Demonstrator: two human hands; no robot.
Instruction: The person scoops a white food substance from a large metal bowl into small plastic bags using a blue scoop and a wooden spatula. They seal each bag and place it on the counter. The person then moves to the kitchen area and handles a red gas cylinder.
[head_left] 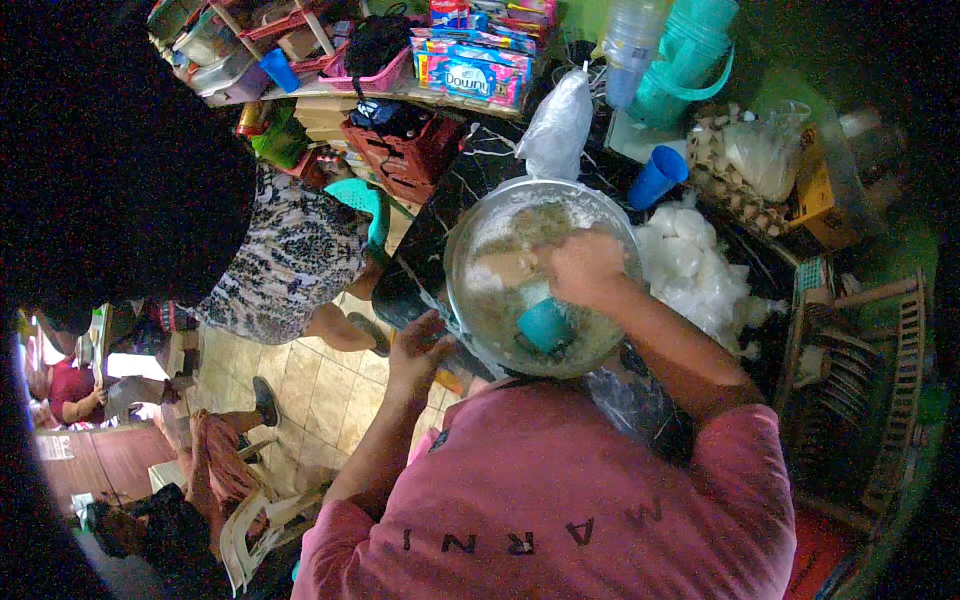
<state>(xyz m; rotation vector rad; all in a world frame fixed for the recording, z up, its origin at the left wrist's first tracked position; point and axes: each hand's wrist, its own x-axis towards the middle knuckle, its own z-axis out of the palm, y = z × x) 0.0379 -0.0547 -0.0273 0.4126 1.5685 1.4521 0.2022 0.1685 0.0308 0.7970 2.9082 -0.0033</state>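
A large round bowl (458, 275) stands on the dark marbled counter, close against my pink shirt. Inside it lies a pale, crumbly, floury mixture (510, 265) with white powder up the walls. My right hand (588, 268) is down in the mixture, fingers curled and slightly blurred; what they close on is hidden. Near it, a teal cup (545, 322) rests in the bowl. My left hand (420, 345) is at the bowl's lower left rim, its fingers bent around the edge.
Right of the bowl are tied white plastic bags (690, 255), a blue cup (657, 178) and egg trays (710, 160). A white bag (557, 125) stands behind; teal buckets (675, 85) are beyond. A dish rack (850, 380) is right. A person in a patterned garment (285, 260) is left.
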